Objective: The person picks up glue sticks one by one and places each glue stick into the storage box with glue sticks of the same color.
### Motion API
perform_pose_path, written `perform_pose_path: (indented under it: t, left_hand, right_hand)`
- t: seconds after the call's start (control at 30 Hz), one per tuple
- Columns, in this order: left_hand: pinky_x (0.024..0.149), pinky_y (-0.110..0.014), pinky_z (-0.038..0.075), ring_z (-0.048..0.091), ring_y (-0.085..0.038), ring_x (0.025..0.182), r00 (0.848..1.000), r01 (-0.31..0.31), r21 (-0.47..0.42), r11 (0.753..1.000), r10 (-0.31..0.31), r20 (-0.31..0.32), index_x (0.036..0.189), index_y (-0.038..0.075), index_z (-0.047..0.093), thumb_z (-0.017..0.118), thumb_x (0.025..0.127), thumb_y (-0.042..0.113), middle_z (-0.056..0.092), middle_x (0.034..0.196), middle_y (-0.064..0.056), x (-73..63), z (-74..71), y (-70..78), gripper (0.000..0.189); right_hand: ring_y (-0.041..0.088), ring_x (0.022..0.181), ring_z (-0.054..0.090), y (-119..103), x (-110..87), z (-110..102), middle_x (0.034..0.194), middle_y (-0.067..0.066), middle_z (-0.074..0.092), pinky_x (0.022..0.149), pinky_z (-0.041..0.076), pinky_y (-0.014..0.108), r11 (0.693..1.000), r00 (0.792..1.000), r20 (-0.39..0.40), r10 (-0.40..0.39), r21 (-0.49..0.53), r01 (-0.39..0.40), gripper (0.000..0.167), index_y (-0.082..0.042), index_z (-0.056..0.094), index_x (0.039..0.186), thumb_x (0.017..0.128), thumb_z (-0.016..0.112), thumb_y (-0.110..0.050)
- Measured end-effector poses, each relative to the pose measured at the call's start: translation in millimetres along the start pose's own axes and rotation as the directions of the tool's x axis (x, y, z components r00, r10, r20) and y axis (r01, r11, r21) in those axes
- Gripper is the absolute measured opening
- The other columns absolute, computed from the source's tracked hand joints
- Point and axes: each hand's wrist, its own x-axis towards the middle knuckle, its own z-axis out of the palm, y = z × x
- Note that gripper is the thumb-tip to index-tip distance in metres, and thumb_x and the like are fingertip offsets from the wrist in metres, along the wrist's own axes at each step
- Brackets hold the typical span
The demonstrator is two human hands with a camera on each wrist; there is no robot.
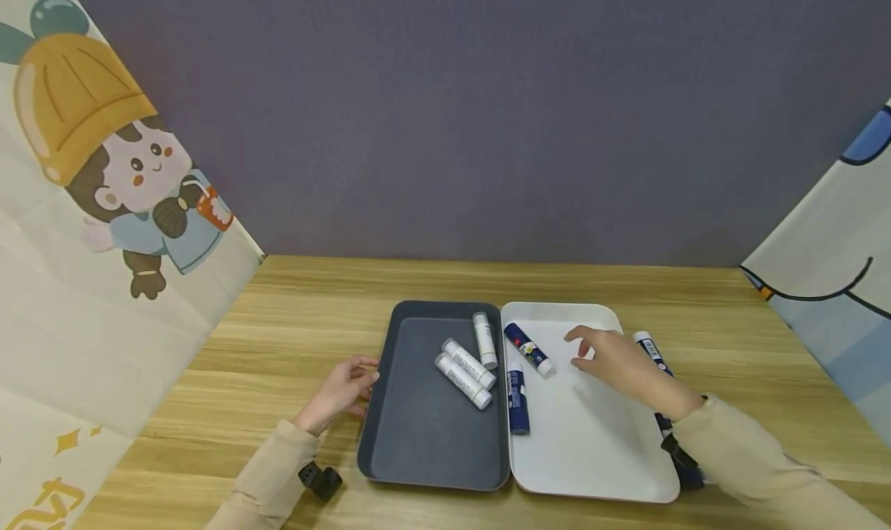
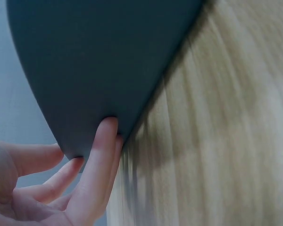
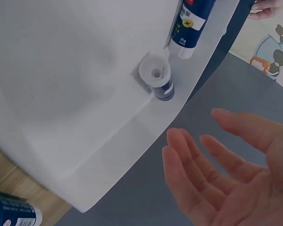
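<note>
Under the bent, empty right hand sits a white oblong tray. The loose left hand touches a gray oblong tray.

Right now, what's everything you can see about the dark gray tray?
The dark gray tray looks like smooth plastic: rectangular and shallow, with rounded corners and a raised rim. It lies on the wooden table beside the white tray, with three white tubes in it. The left hand touches its outer wall.
</note>
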Motion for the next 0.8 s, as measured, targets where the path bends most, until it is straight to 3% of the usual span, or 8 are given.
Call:
perform_pose_path:
  t: [0.4,0.63,0.8]
  left_hand:
    - [0.048,-0.034,0.049,0.054,-0.017,0.062,1.0,0.005,0.008,1.0,-0.005,-0.014,0.12,-0.006,0.043,0.046,0.091,0.008,0.055,0.092,-0.019,-0.4,0.5,0.4,0.032]
    - [0.052,-0.034,0.05,0.055,-0.017,0.065,0.999,-0.026,0.001,1.0,0.026,0.04,0.122,-0.008,0.04,0.043,0.092,0.008,0.054,0.095,-0.02,-0.3,-2.7,-2.1,0.034]
    - [0.052,-0.034,0.051,0.055,-0.017,0.065,0.999,-0.029,-0.006,1.0,0.029,0.045,0.121,-0.008,0.04,0.044,0.092,0.007,0.054,0.095,-0.02,-0.4,-2.6,-2.2,0.033]
  right_hand:
    - [0.018,0.064,0.056,22.4,-10.4,-11.7,0.077,0.006,0.061,0.049,0.04,0.026,1.0,0.996,-0.091,-0.012,0.01,0.013,0.029,0.002,0.057,0.106,0.079,0.062,-0.007]
    - [0.019,0.065,0.056,34.3,-15.9,-17.9,0.08,0.008,0.06,0.049,0.04,0.027,0.999,0.996,-0.082,0.019,0.029,-0.017,0.029,0.004,0.056,0.107,0.081,0.061,-0.007]
    - [0.02,0.066,0.056,43.3,-18.9,-21.3,0.079,0.009,0.06,0.051,0.042,0.029,1.0,0.995,-0.099,0.016,0.021,-0.013,0.03,0.005,0.055,0.107,0.081,0.06,-0.007]
